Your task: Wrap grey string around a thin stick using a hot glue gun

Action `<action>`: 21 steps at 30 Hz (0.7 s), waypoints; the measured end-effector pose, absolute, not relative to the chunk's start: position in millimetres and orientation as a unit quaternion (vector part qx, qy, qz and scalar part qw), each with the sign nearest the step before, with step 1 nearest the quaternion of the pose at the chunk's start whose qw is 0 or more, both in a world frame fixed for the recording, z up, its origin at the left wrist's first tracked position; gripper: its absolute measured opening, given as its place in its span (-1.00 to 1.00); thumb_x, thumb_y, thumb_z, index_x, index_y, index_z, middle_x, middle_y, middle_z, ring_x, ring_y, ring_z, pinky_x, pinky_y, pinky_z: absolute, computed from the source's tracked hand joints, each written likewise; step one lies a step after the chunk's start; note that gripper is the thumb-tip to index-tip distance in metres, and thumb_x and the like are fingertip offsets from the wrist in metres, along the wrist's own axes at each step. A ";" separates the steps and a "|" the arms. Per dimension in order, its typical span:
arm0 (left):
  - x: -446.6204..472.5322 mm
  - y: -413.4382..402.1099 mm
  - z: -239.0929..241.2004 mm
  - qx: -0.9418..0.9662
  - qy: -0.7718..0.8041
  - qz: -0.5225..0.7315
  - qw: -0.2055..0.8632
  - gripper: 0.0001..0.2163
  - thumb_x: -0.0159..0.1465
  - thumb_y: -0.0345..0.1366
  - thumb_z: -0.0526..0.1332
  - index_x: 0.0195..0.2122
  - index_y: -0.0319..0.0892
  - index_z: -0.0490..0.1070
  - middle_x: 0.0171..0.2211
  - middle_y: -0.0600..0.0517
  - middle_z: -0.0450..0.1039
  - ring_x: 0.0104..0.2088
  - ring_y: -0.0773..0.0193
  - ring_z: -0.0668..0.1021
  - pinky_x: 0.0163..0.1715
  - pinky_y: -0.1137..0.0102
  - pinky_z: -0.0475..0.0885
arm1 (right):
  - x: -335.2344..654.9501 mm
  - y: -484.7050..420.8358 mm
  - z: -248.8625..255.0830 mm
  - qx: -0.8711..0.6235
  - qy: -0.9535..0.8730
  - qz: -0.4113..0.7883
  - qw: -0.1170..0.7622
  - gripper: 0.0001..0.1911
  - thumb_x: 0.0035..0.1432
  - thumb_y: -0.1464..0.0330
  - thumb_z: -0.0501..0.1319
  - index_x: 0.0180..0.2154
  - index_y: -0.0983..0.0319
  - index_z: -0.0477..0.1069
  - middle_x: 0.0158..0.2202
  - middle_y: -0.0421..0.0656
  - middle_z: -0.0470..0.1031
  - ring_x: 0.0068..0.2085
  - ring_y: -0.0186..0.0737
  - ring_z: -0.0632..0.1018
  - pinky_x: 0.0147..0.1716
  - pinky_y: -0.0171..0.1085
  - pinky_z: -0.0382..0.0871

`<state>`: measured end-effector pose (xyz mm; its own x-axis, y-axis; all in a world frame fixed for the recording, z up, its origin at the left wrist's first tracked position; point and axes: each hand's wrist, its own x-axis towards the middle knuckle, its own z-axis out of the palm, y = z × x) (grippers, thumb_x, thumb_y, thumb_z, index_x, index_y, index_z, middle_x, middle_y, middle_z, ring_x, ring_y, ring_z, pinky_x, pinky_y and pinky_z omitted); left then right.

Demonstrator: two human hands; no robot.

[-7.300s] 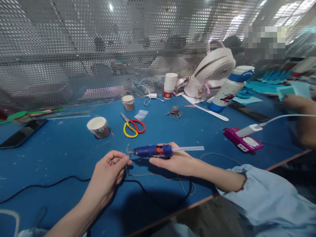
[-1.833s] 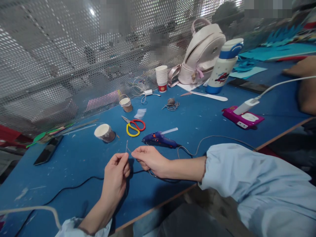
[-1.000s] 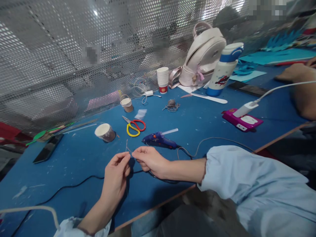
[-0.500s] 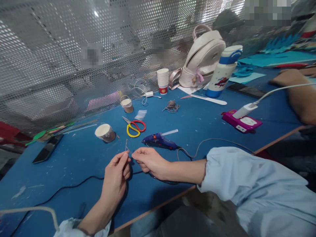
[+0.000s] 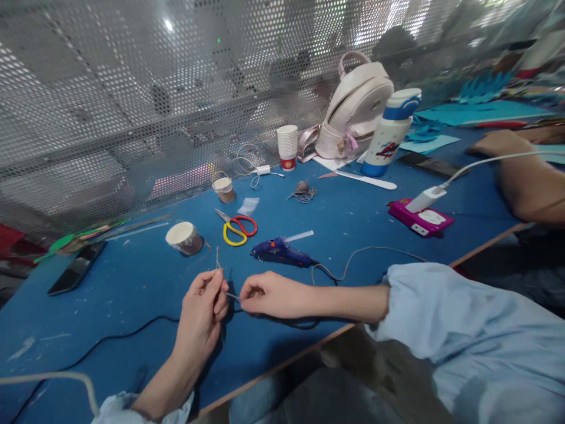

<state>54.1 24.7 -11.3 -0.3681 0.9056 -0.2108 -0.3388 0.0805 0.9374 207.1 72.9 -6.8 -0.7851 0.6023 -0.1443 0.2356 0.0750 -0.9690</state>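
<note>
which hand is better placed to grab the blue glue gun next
Right, likely: the right hand lies nearest the glue gun; the left hand, farther off, holds the thin strand upright.

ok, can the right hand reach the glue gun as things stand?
Probably yes: the glue gun lies on the table just beyond the right hand, nothing between. But it pinches a strand.

The matt blue tabletop is scuffed around the glossy plastic glue gun, with a thin dull strand before it and, behind it, plastic-handled metal scissors, paper cups, a smooth pale backpack and a perforated metal screen.
</note>
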 end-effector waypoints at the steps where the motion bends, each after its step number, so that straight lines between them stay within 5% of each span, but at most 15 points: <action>1: 53.9 24.6 -10.4 0.262 0.541 0.625 0.498 -0.74 -0.01 -0.23 0.39 -0.40 -0.21 0.36 -0.62 0.17 0.35 -0.77 0.60 0.14 -0.81 0.64 -0.03 | 219.6 73.5 0.3 -0.266 -0.796 0.521 0.159 -0.98 -0.01 0.44 0.21 -0.44 0.25 0.37 -0.38 -0.16 0.47 -0.33 -0.26 0.49 -0.30 -0.28 0.34; 3: 53.9 24.2 -8.8 0.262 0.540 0.624 0.501 -0.75 -0.01 -0.23 0.39 -0.41 -0.21 0.36 -0.62 0.16 0.34 -0.77 0.60 0.14 -0.80 0.64 -0.03 | 247.8 76.9 14.3 -0.220 -0.877 0.396 0.158 -0.95 0.02 0.42 0.22 -0.37 0.24 0.42 -0.23 -0.08 0.48 -0.16 -0.17 0.48 -0.18 -0.26 0.29; 7: 54.1 23.9 -9.4 0.257 0.537 0.622 0.509 -0.75 0.00 -0.23 0.39 -0.42 -0.21 0.36 -0.62 0.15 0.33 -0.76 0.61 0.13 -0.80 0.63 -0.05 | 294.3 99.2 31.4 -0.368 -0.897 0.244 0.006 -0.65 0.12 0.12 0.16 -0.52 0.24 0.42 -0.51 -0.08 0.46 -0.43 -0.17 0.47 -0.43 -0.27 0.19; 10: 54.0 24.2 -12.1 0.258 0.531 0.619 0.518 -0.76 0.01 -0.24 0.39 -0.42 -0.21 0.36 -0.63 0.16 0.33 -0.76 0.61 0.13 -0.79 0.63 -0.03 | 301.2 123.6 31.1 -0.476 -0.867 0.138 0.042 -0.55 0.06 -0.03 0.15 -0.41 0.24 0.43 -0.38 -0.04 0.49 -0.36 -0.12 0.48 -0.43 -0.29 0.16; 13: 53.3 24.9 -13.6 0.256 0.531 0.618 0.521 -0.76 0.00 -0.25 0.39 -0.42 -0.22 0.37 -0.63 0.16 0.33 -0.76 0.62 0.13 -0.79 0.63 -0.03 | 286.1 141.6 22.8 -0.440 -0.869 0.214 0.069 -0.53 0.04 -0.07 0.13 -0.33 0.21 0.41 -0.34 -0.11 0.48 -0.35 -0.20 0.47 -0.44 -0.34 0.17; 21: 50.5 26.5 -15.1 0.253 0.548 0.613 0.510 -0.74 -0.02 -0.24 0.40 -0.41 -0.22 0.38 -0.63 0.15 0.34 -0.76 0.62 0.12 -0.79 0.64 -0.03 | 252.6 143.4 -2.5 -0.385 -0.828 0.376 0.160 -0.75 0.09 0.21 0.14 -0.40 0.28 0.40 -0.43 -0.18 0.43 -0.45 -0.33 0.38 -0.50 -0.37 0.16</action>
